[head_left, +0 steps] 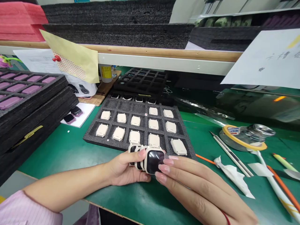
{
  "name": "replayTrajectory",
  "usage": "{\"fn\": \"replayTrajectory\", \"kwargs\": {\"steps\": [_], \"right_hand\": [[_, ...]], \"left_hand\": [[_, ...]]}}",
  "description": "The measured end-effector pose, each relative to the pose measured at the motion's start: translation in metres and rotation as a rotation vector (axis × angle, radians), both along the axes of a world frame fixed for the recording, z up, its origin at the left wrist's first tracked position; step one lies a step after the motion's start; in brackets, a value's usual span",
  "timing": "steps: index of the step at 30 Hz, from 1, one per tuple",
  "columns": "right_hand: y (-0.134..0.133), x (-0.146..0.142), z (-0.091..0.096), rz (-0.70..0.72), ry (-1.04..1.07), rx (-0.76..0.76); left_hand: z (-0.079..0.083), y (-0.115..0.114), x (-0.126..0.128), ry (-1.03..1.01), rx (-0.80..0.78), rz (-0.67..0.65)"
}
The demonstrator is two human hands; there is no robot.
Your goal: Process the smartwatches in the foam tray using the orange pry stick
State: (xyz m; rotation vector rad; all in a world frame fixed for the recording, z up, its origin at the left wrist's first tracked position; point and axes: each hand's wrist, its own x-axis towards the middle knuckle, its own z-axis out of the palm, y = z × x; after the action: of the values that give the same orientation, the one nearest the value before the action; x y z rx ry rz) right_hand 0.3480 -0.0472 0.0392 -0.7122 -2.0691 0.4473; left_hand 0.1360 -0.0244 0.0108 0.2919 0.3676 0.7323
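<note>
Here | left hand [124, 171]: watch stack [148, 162] | right hand [199, 190]: touching | yellow label [106, 72]: illegible

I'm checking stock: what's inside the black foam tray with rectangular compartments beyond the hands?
Cream, rounded-square watch cases lie in the tray. Their undersides are covered. The left hand and its cream, black-screened watches hide part of the near edge.

Cream watch cases [153, 124], green tabletop [140, 200], pink-striped sleeve [32, 207]

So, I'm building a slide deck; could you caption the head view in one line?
Left hand holding several cream watch cases, right hand by the front screen, foam tray beyond.
</note>
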Motion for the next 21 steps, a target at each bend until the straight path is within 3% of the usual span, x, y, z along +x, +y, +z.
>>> {"fn": "replayTrajectory", "kwargs": {"steps": [6,8,11,14,21], "right_hand": [[0.022,-0.008,0.001,-0.018,-0.144,0.276],[0.029,-0.015,0.001,-0.022,-0.13,0.305],[0.033,-0.023,-0.002,-0.009,-0.071,0.123],[0.033,-0.025,-0.005,0.029,0.024,-0.053],[0.035,-0.02,-0.005,0.044,0.062,-0.075]], "left_hand": [[0.002,-0.001,0.002,0.066,0.01,0.055],[0.002,-0.001,0.004,0.076,0.057,0.087],[0.003,-0.003,0.007,0.105,0.114,0.125],[0.005,-0.003,0.009,0.123,0.072,0.134],[0.006,0.002,0.003,0.025,0.017,-0.029]]}}
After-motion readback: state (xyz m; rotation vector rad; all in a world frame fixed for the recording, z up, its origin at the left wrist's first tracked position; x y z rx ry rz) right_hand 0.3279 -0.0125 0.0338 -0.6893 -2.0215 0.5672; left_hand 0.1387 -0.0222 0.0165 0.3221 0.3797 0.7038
